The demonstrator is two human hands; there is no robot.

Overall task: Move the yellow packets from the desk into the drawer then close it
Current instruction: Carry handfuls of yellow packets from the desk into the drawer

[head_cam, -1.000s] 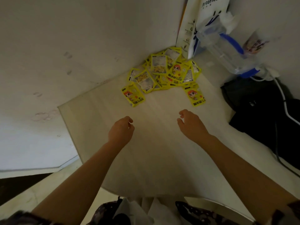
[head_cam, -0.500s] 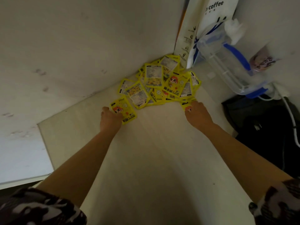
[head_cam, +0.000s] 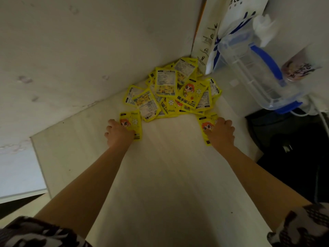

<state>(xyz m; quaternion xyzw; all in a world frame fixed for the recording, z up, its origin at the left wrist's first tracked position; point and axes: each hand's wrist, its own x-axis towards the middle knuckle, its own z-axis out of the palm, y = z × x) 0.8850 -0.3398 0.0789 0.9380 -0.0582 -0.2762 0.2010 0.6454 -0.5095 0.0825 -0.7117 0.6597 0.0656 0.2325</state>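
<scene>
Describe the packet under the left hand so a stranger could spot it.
Find the yellow pile in the desk's back corner. At its near left edge one packet lies apart, face up, showing an orange-haired cartoon; the left hand rests on it.

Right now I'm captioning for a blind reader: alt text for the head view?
Left hand and right hand each rest on a yellow packet beside the packet pile in the desk corner.

A home corner – desk (head_cam: 160,175), coffee bag (head_cam: 236,13) (leaning), plastic jug (head_cam: 249,72)
</scene>
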